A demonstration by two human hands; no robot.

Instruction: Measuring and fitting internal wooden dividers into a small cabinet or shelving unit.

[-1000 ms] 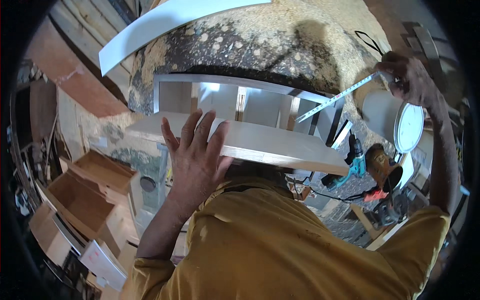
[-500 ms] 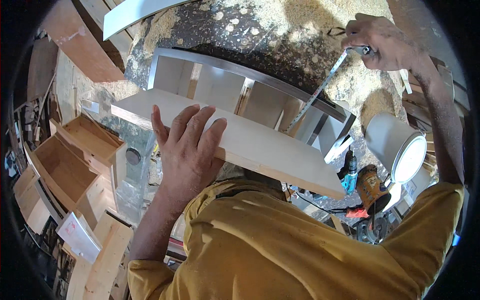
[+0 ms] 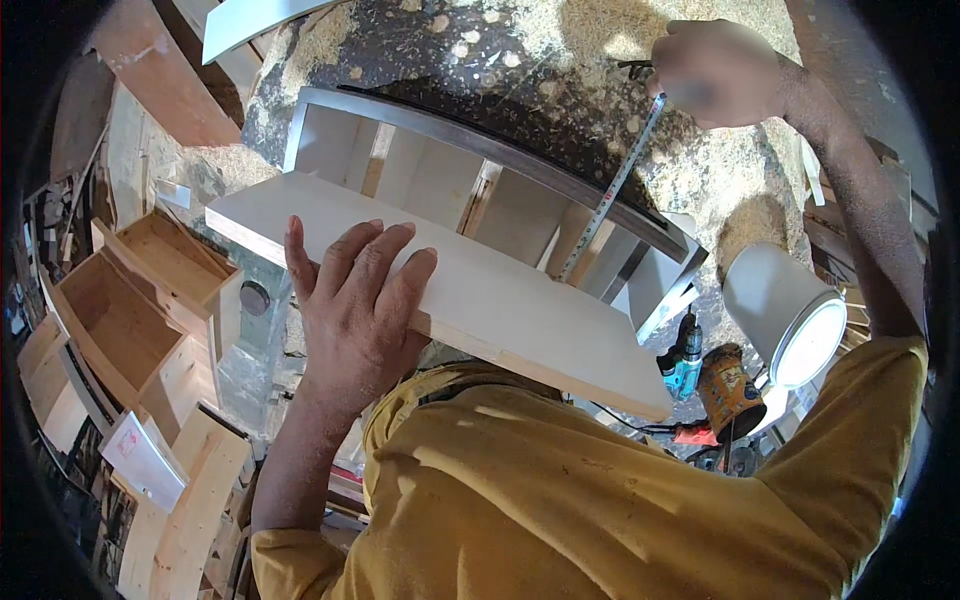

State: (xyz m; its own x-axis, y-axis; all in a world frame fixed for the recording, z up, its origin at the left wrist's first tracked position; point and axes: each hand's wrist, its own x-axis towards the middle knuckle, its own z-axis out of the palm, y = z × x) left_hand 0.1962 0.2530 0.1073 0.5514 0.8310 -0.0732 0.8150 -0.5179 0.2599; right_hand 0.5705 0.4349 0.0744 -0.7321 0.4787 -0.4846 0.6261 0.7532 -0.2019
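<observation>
My left hand (image 3: 358,310) grips a long white board (image 3: 520,285) by its near edge. The fingers are spread across its top, and the thumb is hidden underneath. The board has a bare wood edge and slants above an open white cabinet frame (image 3: 455,128) with a grey front rail. At the upper right, my right hand (image 3: 722,75) is closed on a tape measure, its case mostly hidden and blurred. Its pale blade (image 3: 612,190) runs out over the rail toward the board's far edge; whether the tip touches the board I cannot tell.
Wooden drawers (image 3: 120,320) stand at the left. Right of the board are a teal drill (image 3: 685,365), a rusty brown can (image 3: 730,395) and a white bucket (image 3: 770,300). Sawdust (image 3: 730,190) covers the dark work surface. A curved white panel (image 3: 250,25) lies at the far left.
My right hand has moved left with the tape measure, and the blade stands at a steeper angle. The board and my left hand have shifted slightly left in the picture, along with the surroundings.
</observation>
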